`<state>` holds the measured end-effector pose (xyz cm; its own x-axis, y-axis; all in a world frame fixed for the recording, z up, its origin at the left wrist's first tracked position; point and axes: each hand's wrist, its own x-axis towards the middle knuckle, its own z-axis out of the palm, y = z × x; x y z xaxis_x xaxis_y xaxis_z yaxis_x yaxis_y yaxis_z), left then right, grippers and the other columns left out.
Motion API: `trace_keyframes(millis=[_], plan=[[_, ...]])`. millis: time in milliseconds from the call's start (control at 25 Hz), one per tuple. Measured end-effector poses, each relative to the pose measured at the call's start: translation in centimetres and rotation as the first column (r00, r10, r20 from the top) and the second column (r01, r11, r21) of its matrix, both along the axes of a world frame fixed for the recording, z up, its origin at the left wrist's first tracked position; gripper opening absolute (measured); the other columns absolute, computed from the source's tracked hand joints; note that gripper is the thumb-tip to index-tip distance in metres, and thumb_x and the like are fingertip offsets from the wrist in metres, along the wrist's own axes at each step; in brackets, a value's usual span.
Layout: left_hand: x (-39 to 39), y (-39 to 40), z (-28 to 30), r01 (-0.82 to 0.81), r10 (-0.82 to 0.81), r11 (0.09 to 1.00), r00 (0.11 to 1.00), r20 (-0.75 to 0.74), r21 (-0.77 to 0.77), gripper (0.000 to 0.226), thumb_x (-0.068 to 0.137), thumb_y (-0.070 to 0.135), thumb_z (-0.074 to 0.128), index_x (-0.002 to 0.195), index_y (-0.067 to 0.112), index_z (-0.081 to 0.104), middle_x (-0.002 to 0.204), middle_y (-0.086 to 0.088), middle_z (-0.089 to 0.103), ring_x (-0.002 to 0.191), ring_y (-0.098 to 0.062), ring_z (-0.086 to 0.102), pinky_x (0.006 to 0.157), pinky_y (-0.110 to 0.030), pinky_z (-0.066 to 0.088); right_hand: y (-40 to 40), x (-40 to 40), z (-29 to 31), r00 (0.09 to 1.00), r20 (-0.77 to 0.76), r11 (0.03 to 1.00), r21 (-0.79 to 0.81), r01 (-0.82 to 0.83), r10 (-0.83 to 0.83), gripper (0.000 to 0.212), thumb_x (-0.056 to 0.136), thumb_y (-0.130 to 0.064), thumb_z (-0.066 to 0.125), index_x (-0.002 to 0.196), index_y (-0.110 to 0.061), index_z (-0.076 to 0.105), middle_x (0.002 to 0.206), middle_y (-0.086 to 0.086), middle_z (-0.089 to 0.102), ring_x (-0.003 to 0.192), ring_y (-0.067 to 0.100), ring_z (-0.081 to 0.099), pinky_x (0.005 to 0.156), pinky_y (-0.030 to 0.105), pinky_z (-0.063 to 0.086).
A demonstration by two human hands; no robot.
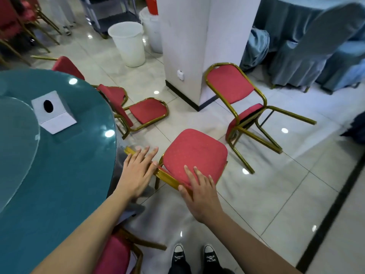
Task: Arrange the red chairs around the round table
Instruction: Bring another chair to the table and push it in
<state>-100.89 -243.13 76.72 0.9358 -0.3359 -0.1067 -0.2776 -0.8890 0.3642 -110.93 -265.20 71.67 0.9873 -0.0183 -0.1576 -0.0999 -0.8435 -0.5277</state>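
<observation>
The round table (59, 175) with a teal top fills the left side. Right in front of me is a red chair (195, 155) with a gold frame, close to the table's edge. My left hand (138, 173) lies flat on its gold frame bar, fingers spread. My right hand (199, 192) holds the near edge of the seat, fingers on the cushion and thumb at the frame. A second red chair (148, 111) lies tipped over beside the table. A third (231, 84) lies on its back near the pillar. Another red chair (114, 254) stands under the table edge at the bottom.
A white pillar (197, 46) rises ahead, with white buckets (128, 42) to its left. Blue-covered chairs (316, 46) and a draped table stand at the far right. A white tissue box (53, 113) sits on the table. Another red chair back (68, 66) shows behind the table. My shoes (195, 254) are on the tiled floor.
</observation>
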Motion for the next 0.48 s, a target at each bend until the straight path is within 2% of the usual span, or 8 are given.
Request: trace_keyframes(millis=[120, 200, 480], plan=[[1.7, 1.3, -1.6, 0.048, -0.050, 0.998, 0.997, -0.052, -0.037, 0.073, 0.091, 0.067, -0.002, 0.156, 0.040, 0.017, 0.165, 0.003, 0.019, 0.154, -0.019, 0.005, 0.125, -0.046, 0.002, 1.7, -0.8, -1.2, 0.992, -0.121, 0.998, 0.048, 0.032, -0.026, 0.069, 0.093, -0.080, 0.005, 0.156, -0.054, -0.008, 0.170, -0.001, 0.013, 0.155, 0.025, 0.015, 0.127, 0.051, 0.008], [3.0, 2.1, -2.5, 0.065, -0.069, 0.995, 0.996, -0.053, -0.072, 0.071, 0.093, 0.066, 0.003, 0.156, 0.038, 0.022, 0.164, 0.001, 0.023, 0.154, -0.021, 0.007, 0.125, -0.046, 0.003, 2.4, -1.2, -1.8, 0.983, -0.182, 0.993, 0.106, 0.059, -0.039, 0.067, 0.095, -0.078, 0.012, 0.155, -0.055, -0.007, 0.168, -0.003, 0.015, 0.154, 0.026, 0.019, 0.125, 0.052, 0.016], [8.4, 4.4, -4.7, 0.057, -0.065, 0.992, 0.995, -0.074, -0.110, 0.070, 0.094, 0.067, 0.015, 0.150, 0.034, 0.039, 0.157, -0.003, 0.038, 0.149, -0.026, 0.023, 0.123, -0.053, 0.008, 2.5, -1.2, -3.0, 0.988, -0.140, 0.986, 0.145, 0.087, -0.066, 0.057, 0.102, -0.067, 0.024, 0.155, -0.052, 0.009, 0.154, -0.011, 0.031, 0.137, 0.017, 0.040, 0.115, 0.047, 0.035]])
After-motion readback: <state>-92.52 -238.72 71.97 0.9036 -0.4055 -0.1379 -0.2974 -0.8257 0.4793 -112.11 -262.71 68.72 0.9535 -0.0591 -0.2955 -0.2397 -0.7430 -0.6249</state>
